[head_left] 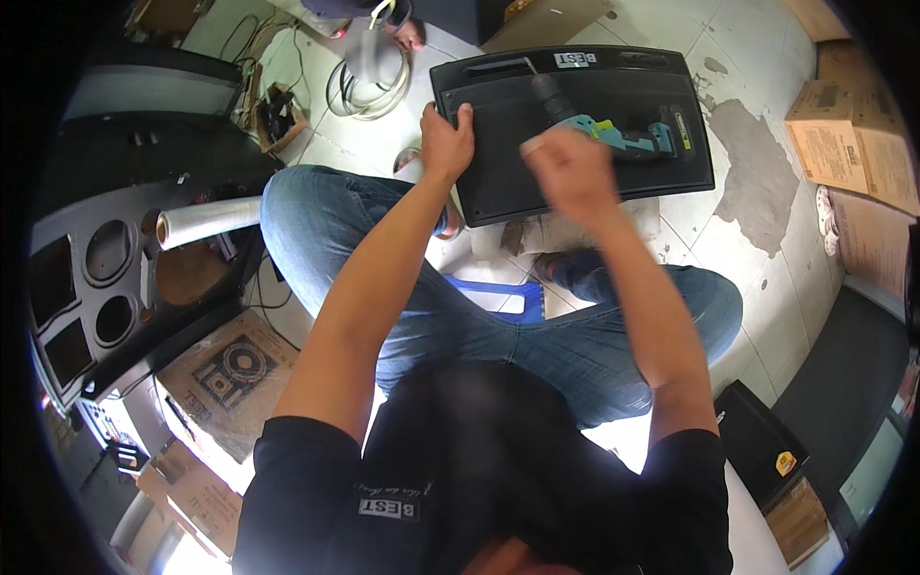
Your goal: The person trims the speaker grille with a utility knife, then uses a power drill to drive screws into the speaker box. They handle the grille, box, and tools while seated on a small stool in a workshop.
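Observation:
A black panel [517,182] with a curved far edge and a pale label lies in front of my knees. My left hand [447,144] grips its left edge, thumb on the upper face. On the panel rests a teal and black cordless drill [628,142], its chuck and bit pointing to the far left. My right hand [570,172] is closed with curled fingers just on the near side of the drill, overlapping its edge in view. Motion blurs this hand, and whatever its fingers may hold is hidden.
A coiled pale cable [369,91] lies beyond my left knee, near another person's foot [410,36]. A roll of clear film [206,222] and a black speaker cabinet [115,278] with round openings are at the left. Cardboard boxes [834,144] stand on the right. A blue plastic stool [498,297] shows between my legs.

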`<state>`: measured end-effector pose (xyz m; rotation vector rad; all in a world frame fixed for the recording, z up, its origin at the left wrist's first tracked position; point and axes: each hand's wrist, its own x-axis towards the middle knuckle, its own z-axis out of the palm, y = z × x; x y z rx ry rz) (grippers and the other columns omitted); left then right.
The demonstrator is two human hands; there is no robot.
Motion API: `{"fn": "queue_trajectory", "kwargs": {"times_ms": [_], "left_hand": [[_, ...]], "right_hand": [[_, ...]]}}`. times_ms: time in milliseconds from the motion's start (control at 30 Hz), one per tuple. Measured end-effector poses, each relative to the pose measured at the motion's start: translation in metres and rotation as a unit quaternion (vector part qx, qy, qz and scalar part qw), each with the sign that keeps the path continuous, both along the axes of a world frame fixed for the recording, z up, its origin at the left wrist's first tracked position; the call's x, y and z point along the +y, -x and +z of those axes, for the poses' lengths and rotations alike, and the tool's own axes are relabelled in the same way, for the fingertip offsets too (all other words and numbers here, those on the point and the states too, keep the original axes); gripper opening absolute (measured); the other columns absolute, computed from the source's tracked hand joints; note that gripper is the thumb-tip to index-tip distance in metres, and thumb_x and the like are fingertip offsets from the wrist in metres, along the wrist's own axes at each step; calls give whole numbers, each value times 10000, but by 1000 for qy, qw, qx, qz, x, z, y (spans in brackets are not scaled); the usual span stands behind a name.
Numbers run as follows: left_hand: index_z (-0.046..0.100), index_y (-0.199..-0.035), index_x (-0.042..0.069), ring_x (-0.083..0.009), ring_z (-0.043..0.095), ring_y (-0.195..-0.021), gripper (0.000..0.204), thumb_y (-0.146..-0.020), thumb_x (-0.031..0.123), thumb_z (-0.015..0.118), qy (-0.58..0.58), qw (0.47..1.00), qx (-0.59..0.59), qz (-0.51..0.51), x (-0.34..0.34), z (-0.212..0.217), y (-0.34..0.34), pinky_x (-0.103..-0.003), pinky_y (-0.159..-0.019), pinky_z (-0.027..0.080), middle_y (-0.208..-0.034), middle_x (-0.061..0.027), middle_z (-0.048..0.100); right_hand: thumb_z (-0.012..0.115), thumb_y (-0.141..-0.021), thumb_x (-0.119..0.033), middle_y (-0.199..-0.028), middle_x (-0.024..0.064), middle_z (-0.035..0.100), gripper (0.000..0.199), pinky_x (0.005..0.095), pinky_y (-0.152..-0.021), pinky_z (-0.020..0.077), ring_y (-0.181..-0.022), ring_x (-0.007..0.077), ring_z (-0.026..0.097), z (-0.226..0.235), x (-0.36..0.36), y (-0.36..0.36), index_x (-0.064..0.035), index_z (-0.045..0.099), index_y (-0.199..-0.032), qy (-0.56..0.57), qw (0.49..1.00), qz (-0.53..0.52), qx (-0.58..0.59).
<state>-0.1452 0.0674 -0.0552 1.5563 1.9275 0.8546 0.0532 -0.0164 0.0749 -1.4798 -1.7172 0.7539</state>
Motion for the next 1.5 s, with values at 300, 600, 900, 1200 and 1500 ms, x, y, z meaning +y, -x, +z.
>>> {"fn": "queue_trajectory", "kwargs": {"times_ms": [300, 600, 900, 1200, 1500], "left_hand": [[682, -1274, 5, -266, 676, -1128, 334, -971, 142, 719, 13, 897, -357, -261, -30, 126, -41, -379, -1014, 520, -1185, -128, 701], [698, -1264, -1, -176, 656, -1064, 317, -965, 100, 735, 30, 764, -489, -420, -38, 172, -34, -333, -918, 555, -1143, -86, 684], [645, -996, 18, -300, 634, -727, 138, -916, 83, 737, -288, 835, -75, -463, -46, 177, -33, -375, -625, 523, -866, -122, 612], [592, -933, 11, -274, 590, -642, 166, -1056, 113, 548, -183, 884, -174, -394, -60, 157, -50, -372, -559, 466, -774, -119, 548], [608, -952, 1, -117, 606, -639, 279, -1104, 226, 540, 15, 885, -334, -322, -63, 135, -55, -289, -594, 495, -751, -52, 612]], "right_hand": [[631, -1054, -178, -832, 24, 649, 219, 247, -587, 505, -686, 82, 595, 46, -18, -53, 15, 720, -1108, 142, 927, -38, 346], [597, -1080, -247, -782, 43, 619, 276, 278, -550, 518, -656, 129, 613, 52, -28, -34, 9, 667, -1006, 189, 873, 69, 444], [552, -1070, -181, -696, 102, 620, 247, 346, -575, 462, -617, 193, 626, 63, -30, -22, -4, 646, -926, 124, 977, 12, 174], [593, -1012, -91, -745, 136, 588, 159, 427, -585, 476, -651, 346, 607, 55, -34, 0, -17, 582, -871, -95, 992, -74, 22], [620, -1004, -106, -732, 137, 617, 161, 382, -565, 490, -657, 321, 637, 52, -27, -12, -24, 640, -866, -89, 994, -57, 23]]}}
